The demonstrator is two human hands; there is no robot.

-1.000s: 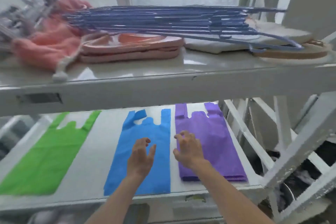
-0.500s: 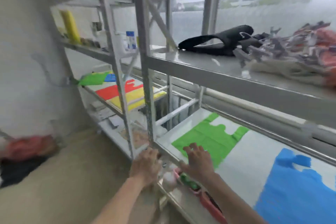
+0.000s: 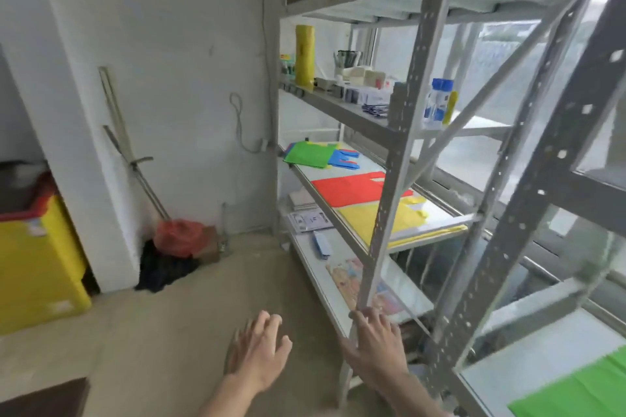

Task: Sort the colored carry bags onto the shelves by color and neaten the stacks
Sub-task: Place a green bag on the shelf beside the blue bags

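On the middle shelf [image 3: 342, 225] of the far rack lie a yellow bag stack [image 3: 389, 223], a red bag [image 3: 352, 188], and behind them a green bag [image 3: 308, 154] beside a small blue bag [image 3: 343, 159]. A corner of another green bag [image 3: 576, 389] shows on the near shelf at bottom right. My left hand [image 3: 259, 350] hovers over the floor with fingers spread, holding nothing. My right hand [image 3: 376, 345] is low at the grey rack upright [image 3: 396, 152], fingers straight against the post, holding nothing.
A yellow bin [image 3: 37, 264] stands at left. A mop with an orange plastic bag [image 3: 178, 237] leans in the wall corner. Bottles, a yellow roll [image 3: 304, 56] and boxes fill the upper shelf. Papers lie on the lowest shelf [image 3: 318, 267]. Bare concrete floor spreads in front.
My view has swung left from the blue and purple bags to the far rack and floor. Both hands left the shelf surface and dropped low, the right one by the upright.
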